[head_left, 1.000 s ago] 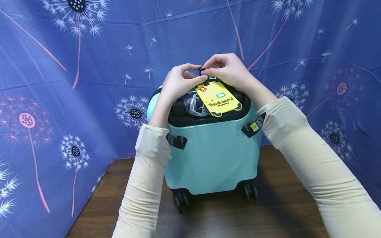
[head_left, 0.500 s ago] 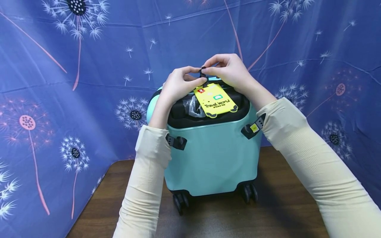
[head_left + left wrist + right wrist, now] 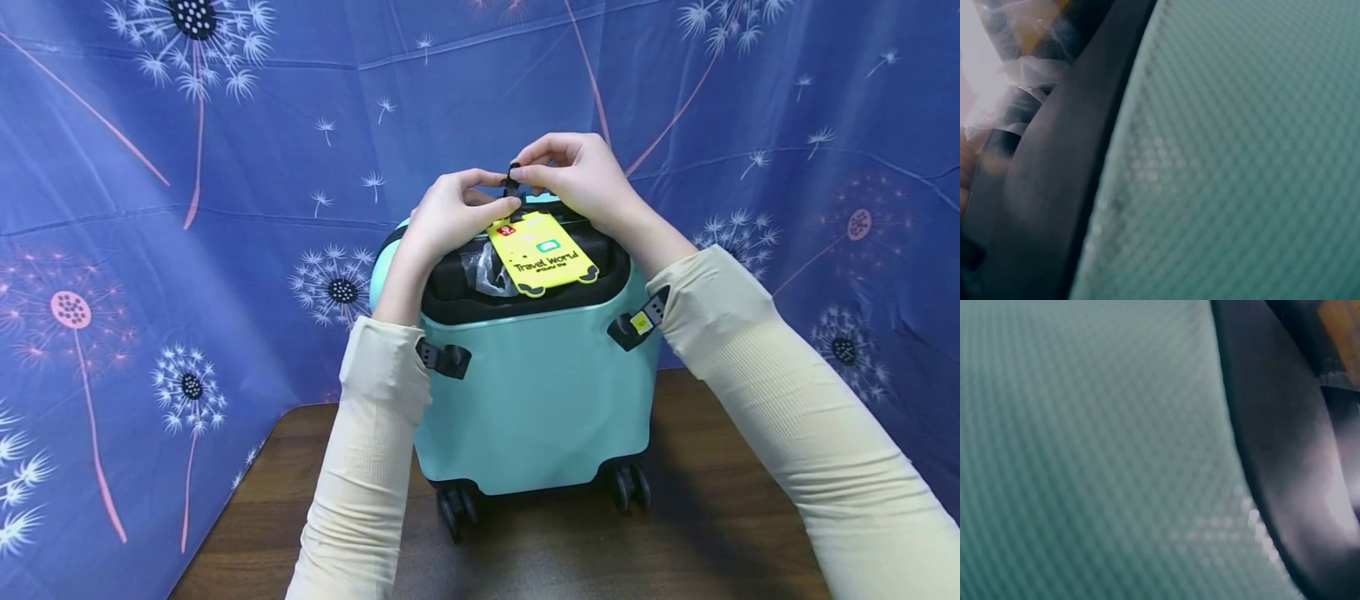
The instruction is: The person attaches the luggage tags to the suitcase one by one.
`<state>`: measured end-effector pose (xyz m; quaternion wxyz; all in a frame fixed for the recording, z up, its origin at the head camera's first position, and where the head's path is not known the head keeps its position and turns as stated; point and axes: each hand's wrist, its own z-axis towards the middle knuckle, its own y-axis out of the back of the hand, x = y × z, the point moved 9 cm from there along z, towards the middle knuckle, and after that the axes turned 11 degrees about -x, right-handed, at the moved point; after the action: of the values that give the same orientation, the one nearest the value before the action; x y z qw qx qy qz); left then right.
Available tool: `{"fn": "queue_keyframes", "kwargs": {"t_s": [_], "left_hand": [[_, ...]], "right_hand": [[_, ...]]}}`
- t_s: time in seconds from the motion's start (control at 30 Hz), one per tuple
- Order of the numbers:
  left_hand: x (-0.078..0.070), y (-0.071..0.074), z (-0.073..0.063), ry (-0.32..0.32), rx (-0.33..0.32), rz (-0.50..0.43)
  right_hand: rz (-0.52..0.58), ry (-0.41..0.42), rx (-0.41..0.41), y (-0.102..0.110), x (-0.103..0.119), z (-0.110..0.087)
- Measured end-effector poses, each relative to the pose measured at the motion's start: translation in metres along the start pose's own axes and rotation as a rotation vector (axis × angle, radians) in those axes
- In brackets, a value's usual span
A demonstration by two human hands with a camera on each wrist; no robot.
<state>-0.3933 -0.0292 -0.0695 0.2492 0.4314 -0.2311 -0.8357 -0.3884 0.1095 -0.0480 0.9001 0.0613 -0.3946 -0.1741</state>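
Clear head view, dim blurred wrist views, edge glare

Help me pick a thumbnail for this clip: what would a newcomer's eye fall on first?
Probably the bright yellow tag reading "Travel World", over the top of the turquoise suitcase in the middle of the head view. Next, just above the tag, the left hand and right hand pinch a small black strap. Behind it all hangs a dandelion-printed blue cloth.
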Motion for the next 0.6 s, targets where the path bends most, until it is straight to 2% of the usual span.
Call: {"fn": "queue_keyframes", "kwargs": {"t_s": [0.2,0.37,0.5,0.6], "left_hand": [[0.0026,0.004,-0.0002,0.01,-0.007,0.033],[0.0041,0.0059,-0.0001,0.019,-0.025,0.083],[0.0021,0.0025,0.0001,0.018,-0.015,0.098],[-0.0001,0.0001,-0.0006,0.015,-0.003,0.089]], "right_hand": [[-0.038,0.054,-0.001,-0.0061,0.0042,0.0034],[-0.114,0.105,0.008,-0.0088,0.0084,0.0057],[-0.154,0.111,0.029,-0.0071,0.0084,0.0066],[-0.14,0.101,0.041,-0.0061,0.0058,0.0063]]}}
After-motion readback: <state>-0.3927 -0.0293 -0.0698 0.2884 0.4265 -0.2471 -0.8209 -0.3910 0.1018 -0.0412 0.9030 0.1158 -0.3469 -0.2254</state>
